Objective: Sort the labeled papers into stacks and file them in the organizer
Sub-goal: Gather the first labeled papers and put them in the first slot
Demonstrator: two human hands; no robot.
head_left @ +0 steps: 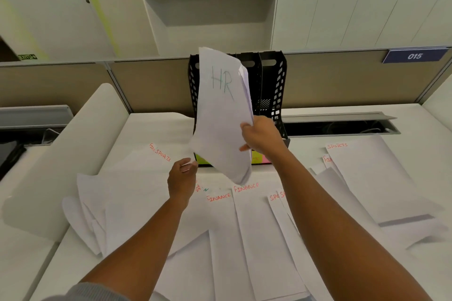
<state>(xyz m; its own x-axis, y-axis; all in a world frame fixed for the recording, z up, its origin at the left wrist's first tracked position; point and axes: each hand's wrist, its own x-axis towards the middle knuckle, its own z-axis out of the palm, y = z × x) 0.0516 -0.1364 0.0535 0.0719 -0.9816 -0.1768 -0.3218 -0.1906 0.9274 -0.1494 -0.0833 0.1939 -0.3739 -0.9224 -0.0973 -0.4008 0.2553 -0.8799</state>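
HR stack (221, 115) held upright in front of the black organizer (274, 85), above the paper-strewn worktop (151, 127).
The stack is several white sheets, slightly fanned at the right edge and curling at the bottom, with "HR" handwritten in green on the front sheet. The right hand (260, 135) grips its lower right edge, thumb on the front; the left hand (182, 178) is loosely open just beside the stack's lower left corner, and contact cannot be made out. The stack hides the organizer's left slot and most of the coloured sticky labels (259, 157) at its base, whose writing is unreadable. Loose sheets below read "FINANCE" (245, 188) and "SPORTS" (337, 146) in red; others are overlapped or cut off. A blue sign (414, 56) reads "015".
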